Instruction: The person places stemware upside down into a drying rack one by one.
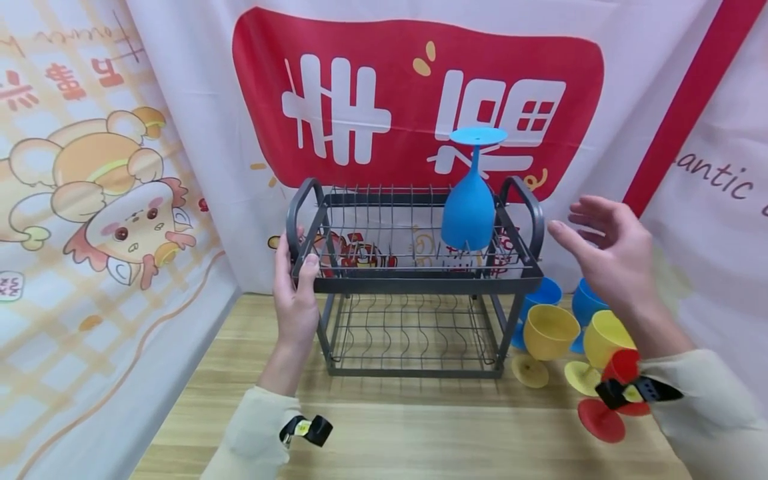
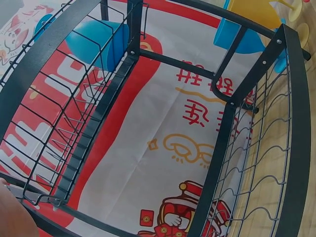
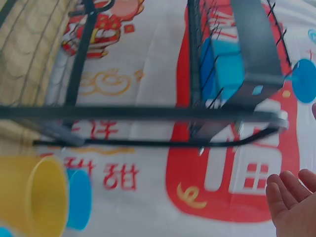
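Observation:
My left hand [image 1: 297, 293] grips the upper left corner of a dark two-tier dish rack [image 1: 420, 285], thumb in front and fingers behind the frame. A blue goblet [image 1: 469, 210] stands upside down on the right part of the top tier, its round foot uppermost. My right hand [image 1: 618, 253] is off the rack, just right of its right handle, holding nothing. Its fingers [image 3: 284, 192] are spread and slightly bent in the right wrist view. In the left wrist view, only a bit of the left hand [image 2: 12, 212] shows at the rack's edge.
Right of the rack, several goblets stand upright on the wooden table [image 1: 384, 433]: blue ones [image 1: 543, 293] at the back, yellow ones [image 1: 551, 333] before them, red ones [image 1: 602, 420] in front. Behind the rack hangs a printed cloth [image 1: 258, 100]; another patterned cloth [image 1: 90, 347] borders the left.

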